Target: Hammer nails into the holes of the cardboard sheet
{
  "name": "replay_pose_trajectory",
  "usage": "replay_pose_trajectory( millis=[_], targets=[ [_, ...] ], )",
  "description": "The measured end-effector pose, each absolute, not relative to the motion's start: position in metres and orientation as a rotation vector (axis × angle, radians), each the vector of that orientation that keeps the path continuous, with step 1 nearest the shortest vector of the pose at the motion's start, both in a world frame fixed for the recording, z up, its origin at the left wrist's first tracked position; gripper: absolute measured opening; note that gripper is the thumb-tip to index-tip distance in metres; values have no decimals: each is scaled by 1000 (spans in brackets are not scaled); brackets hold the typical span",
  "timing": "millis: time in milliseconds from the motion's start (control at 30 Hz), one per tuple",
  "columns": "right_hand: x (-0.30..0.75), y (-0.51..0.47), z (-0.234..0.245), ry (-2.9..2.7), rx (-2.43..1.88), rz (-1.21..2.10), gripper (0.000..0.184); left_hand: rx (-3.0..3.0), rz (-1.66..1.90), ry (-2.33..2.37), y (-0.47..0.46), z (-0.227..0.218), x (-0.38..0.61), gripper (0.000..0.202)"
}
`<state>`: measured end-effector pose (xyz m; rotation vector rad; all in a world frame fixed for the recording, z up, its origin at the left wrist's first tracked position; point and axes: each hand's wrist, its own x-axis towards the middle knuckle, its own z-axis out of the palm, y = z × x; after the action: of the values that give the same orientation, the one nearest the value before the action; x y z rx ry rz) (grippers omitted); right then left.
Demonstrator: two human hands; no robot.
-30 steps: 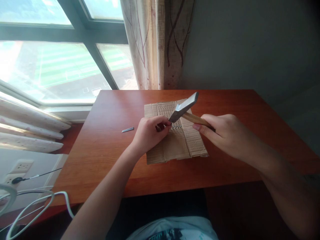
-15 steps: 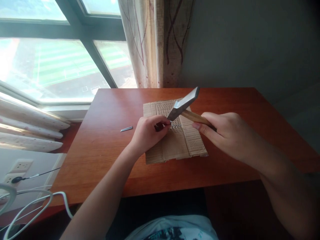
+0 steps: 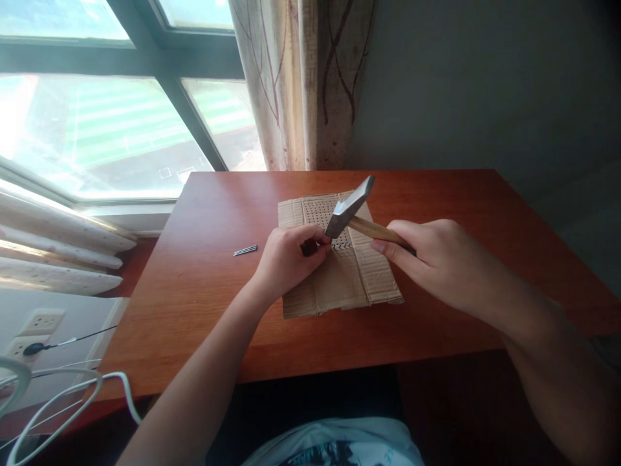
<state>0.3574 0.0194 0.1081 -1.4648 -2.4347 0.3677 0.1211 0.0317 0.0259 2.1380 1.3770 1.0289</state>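
A flattened cardboard sheet (image 3: 359, 278) lies on the red-brown wooden table (image 3: 194, 291); a grid of small holes marks its far part. My left hand (image 3: 286, 259) rests on the sheet's left side, thumb and fingers pinched together at the hole grid on something too small to make out. My right hand (image 3: 436, 262) is wrapped round the wooden handle of a hammer (image 3: 350, 208). The steel head is tilted, its lower end just above my left fingertips.
Two loose nails (image 3: 245, 250) lie on the table left of the cardboard. A window and a patterned curtain (image 3: 310, 84) stand behind the table. Wall sockets and white cables (image 3: 72, 395) are at the lower left, off the table's edge.
The hammer head has dropped slightly and shifted left, closer to my left fingertips. My left hand has stayed pinched at the same spot on the cardboard.
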Motion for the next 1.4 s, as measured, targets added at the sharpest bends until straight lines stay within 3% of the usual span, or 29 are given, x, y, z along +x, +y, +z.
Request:
replay_pose_trajectory(
  millis=[667, 1033, 1400],
  targets=[
    [361, 20, 104, -2414, -1455, 440, 42, 2398, 873, 1484, 18, 38, 116, 10],
    [357, 24, 102, -2475, -1534, 553, 43, 2343, 1032, 1306, 22, 22, 110, 8],
    [357, 23, 99, -2522, -1592, 463, 38, 2301, 1070, 1290, 23, 21, 110, 7]
  ],
)
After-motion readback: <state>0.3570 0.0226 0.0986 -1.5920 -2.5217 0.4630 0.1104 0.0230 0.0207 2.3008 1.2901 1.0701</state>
